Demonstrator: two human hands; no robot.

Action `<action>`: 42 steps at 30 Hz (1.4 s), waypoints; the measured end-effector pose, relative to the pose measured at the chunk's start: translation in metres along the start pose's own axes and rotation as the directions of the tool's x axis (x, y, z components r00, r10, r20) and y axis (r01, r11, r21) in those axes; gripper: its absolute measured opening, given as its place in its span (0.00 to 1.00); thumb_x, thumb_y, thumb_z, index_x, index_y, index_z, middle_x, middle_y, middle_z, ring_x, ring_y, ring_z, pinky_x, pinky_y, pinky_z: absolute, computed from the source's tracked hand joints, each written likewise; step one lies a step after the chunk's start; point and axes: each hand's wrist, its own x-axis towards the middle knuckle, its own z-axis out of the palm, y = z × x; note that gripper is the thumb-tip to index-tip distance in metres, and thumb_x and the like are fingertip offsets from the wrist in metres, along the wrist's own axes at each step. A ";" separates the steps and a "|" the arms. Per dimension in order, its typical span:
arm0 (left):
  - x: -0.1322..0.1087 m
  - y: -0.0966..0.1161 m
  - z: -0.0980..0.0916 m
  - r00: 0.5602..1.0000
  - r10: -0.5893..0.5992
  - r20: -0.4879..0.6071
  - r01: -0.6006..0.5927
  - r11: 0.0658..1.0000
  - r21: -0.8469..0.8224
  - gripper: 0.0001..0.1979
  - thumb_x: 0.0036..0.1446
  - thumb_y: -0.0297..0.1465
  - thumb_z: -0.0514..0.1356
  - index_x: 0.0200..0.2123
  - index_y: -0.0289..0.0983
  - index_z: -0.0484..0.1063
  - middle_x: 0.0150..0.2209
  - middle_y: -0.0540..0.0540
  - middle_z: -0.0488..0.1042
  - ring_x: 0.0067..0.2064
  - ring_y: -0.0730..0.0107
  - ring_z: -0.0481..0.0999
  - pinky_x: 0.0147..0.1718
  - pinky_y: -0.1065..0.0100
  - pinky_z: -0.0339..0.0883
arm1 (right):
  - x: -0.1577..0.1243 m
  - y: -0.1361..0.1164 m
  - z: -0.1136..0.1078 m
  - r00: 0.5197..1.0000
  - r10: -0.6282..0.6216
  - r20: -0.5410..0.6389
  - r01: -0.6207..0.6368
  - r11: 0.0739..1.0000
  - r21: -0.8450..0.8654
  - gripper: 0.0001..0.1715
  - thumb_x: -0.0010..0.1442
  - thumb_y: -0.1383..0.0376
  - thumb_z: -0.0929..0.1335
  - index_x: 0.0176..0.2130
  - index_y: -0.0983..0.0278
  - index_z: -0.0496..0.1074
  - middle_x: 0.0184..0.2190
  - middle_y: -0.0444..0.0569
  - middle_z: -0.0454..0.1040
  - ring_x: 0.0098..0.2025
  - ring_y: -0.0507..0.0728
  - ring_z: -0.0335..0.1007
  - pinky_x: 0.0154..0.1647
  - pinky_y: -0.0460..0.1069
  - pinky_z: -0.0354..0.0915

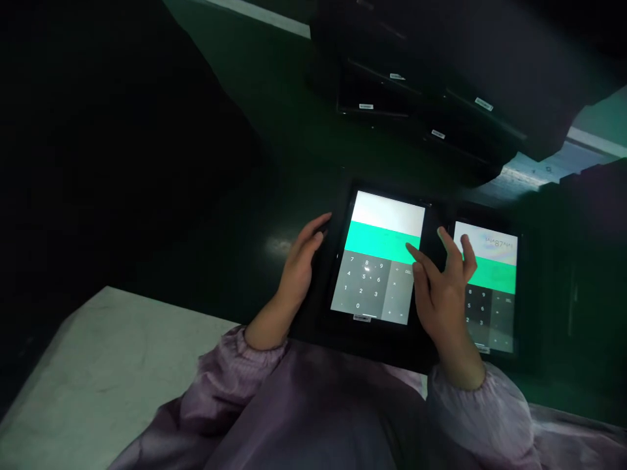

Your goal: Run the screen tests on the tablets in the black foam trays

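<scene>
A lit tablet (379, 238) lies on the dark green table in front of me, its screen showing a calculator with a white top, a green band and grey keys. My left hand (298, 264) rests by its left edge, thumb and fingers stretched out and holding nothing. Above the screen's right side is my right hand (443, 281), fingers spread, the index finger at the green band; whether it touches the glass I cannot tell. A second tablet (494, 274) with a similar calculator screen lies to the right, partly behind that hand.
Several dark, unlit panels with small white labels (438, 134) lie at the back of the dark green table (289, 150). A large black shape (98, 130) fills the left. Pale floor (127, 359) shows at lower left.
</scene>
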 end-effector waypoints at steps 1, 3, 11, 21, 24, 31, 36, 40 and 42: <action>0.000 0.001 0.000 1.000 -0.008 -0.005 0.008 1.000 -0.005 0.23 0.68 0.47 0.65 0.61 0.45 0.83 0.66 0.43 0.84 0.70 0.46 0.81 0.70 0.47 0.74 | 0.000 0.002 0.000 1.000 -0.009 0.018 0.009 1.000 -0.006 0.23 0.82 0.58 0.63 0.62 0.54 0.83 0.79 0.57 0.62 0.85 0.79 0.44 0.77 0.83 0.59; -0.002 0.003 0.000 1.000 -0.023 -0.020 0.023 1.000 -0.007 0.23 0.67 0.46 0.66 0.60 0.46 0.84 0.66 0.44 0.84 0.69 0.46 0.81 0.71 0.46 0.74 | -0.002 0.005 -0.001 0.993 -0.043 0.108 0.044 0.999 -0.003 0.23 0.81 0.60 0.64 0.66 0.52 0.81 0.82 0.55 0.56 0.87 0.81 0.36 0.77 0.84 0.58; -0.003 0.007 -0.001 1.000 0.010 -0.026 -0.008 0.998 0.070 0.21 0.64 0.42 0.69 0.59 0.47 0.84 0.66 0.45 0.84 0.73 0.44 0.77 0.71 0.46 0.74 | -0.003 0.009 -0.001 1.000 0.004 -0.005 -0.004 1.000 0.010 0.21 0.80 0.61 0.64 0.57 0.59 0.85 0.78 0.58 0.66 0.86 0.81 0.42 0.78 0.86 0.56; -0.001 -0.001 -0.007 0.991 0.011 0.133 -0.029 0.991 0.132 0.34 0.62 0.39 0.72 0.70 0.49 0.72 0.74 0.43 0.74 0.78 0.41 0.70 0.75 0.44 0.69 | -0.003 0.011 -0.001 1.000 0.029 0.000 -0.029 0.997 0.072 0.22 0.80 0.61 0.64 0.58 0.56 0.86 0.78 0.55 0.67 0.86 0.79 0.42 0.79 0.85 0.57; 0.001 -0.005 -0.009 0.984 0.019 0.176 -0.054 0.979 0.198 0.40 0.61 0.38 0.73 0.74 0.49 0.66 0.78 0.41 0.69 0.80 0.40 0.67 0.78 0.42 0.64 | -0.004 0.003 -0.003 0.997 -0.064 0.049 0.058 0.992 0.115 0.23 0.79 0.63 0.64 0.60 0.52 0.85 0.80 0.50 0.64 0.87 0.77 0.41 0.80 0.82 0.58; 0.008 -0.012 -0.007 0.972 0.034 0.233 -0.115 0.933 0.341 0.51 0.59 0.45 0.76 0.78 0.45 0.56 0.81 0.32 0.61 0.82 0.34 0.61 0.79 0.36 0.58 | -0.001 -0.023 -0.001 0.951 -0.248 0.186 0.224 0.964 0.145 0.22 0.79 0.64 0.65 0.63 0.50 0.82 0.82 0.48 0.62 0.88 0.75 0.35 0.81 0.80 0.58; 0.008 -0.014 -0.005 0.969 0.045 0.242 -0.134 0.921 0.366 0.51 0.61 0.45 0.75 0.79 0.45 0.54 0.81 0.31 0.59 0.83 0.34 0.59 0.79 0.37 0.57 | 0.000 -0.001 -0.002 0.995 -0.083 -0.060 0.088 0.993 0.075 0.20 0.80 0.63 0.64 0.53 0.56 0.86 0.73 0.53 0.74 0.83 0.74 0.55 0.77 0.79 0.64; 0.007 -0.016 -0.010 0.968 0.065 0.244 -0.142 0.939 0.314 0.46 0.65 0.47 0.73 0.79 0.49 0.57 0.81 0.36 0.61 0.84 0.37 0.56 0.80 0.38 0.55 | -0.003 0.011 0.001 0.994 0.022 -0.109 -0.021 1.000 0.008 0.21 0.81 0.59 0.64 0.53 0.59 0.87 0.72 0.58 0.74 0.82 0.77 0.55 0.75 0.83 0.64; 0.006 -0.017 -0.011 0.969 0.078 0.233 -0.146 0.945 0.293 0.43 0.67 0.42 0.72 0.79 0.50 0.59 0.81 0.39 0.63 0.84 0.39 0.55 0.81 0.39 0.54 | -0.004 0.009 0.003 0.998 0.015 -0.062 -0.016 1.000 0.000 0.22 0.81 0.58 0.64 0.55 0.58 0.87 0.74 0.58 0.71 0.83 0.78 0.52 0.76 0.83 0.62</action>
